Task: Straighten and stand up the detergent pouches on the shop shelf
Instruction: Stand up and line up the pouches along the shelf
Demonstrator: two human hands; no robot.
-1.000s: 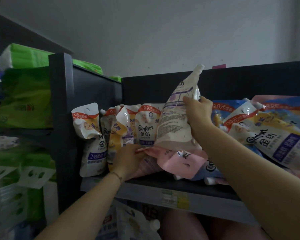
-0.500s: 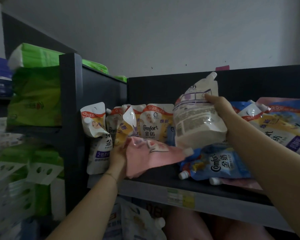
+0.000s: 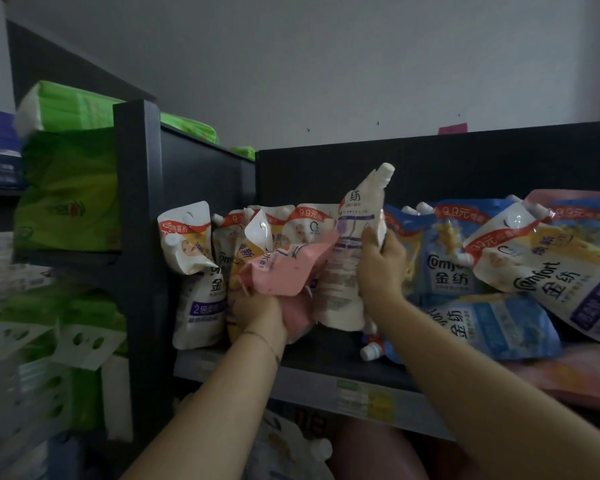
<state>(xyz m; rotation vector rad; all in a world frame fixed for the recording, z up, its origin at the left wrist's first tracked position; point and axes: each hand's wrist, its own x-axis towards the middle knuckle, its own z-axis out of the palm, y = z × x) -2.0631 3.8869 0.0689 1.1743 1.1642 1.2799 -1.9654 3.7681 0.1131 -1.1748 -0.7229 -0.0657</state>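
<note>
My left hand grips the bottom of a crumpled pink pouch, and the pouch tips up toward 1 o'clock. My right hand holds the white pouch by its side with fingers curled round the edge. It stands almost straight, its bottom low by the shelf and its cap at 12 o'clock. At 9 o'clock from my left hand is a row of pouches (a bit squashed). At 3 o'clock from my right hand, blue pouches lie in a heap.
</note>
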